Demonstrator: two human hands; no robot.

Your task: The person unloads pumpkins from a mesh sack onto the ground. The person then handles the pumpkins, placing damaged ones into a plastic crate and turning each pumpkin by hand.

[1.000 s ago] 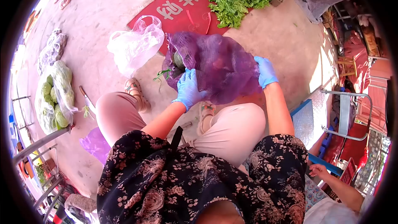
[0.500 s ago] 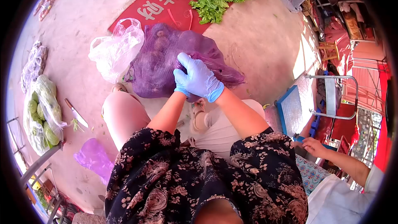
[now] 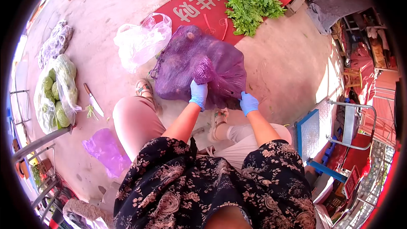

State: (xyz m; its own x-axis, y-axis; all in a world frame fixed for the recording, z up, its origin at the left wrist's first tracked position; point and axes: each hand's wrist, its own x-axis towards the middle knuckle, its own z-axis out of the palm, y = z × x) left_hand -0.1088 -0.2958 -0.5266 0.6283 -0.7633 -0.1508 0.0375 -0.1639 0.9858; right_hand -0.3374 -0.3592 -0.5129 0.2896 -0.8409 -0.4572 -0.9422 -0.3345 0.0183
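Note:
A large purple mesh sack, filled with roundish produce I cannot make out, lies on the ground in front of my knees. Both hands wear blue gloves. My left hand is closed round the sack's bunched netting, and a knob of gathered mesh sticks up above the fist. To the right, my right hand pinches the loose edge of the same sack and holds the net stretched out. A crumpled clear plastic bag lies against the sack's far left side.
A bunch of celery rests on a red banner beyond the sack. At left are a bag of cabbages, a knife and a purple plastic bag. A blue-edged hand cart stands right.
My hands, together on the netting before, have parted; the right has moved right along the sack's edge. My view has shifted left, and another person's arm has left the right side.

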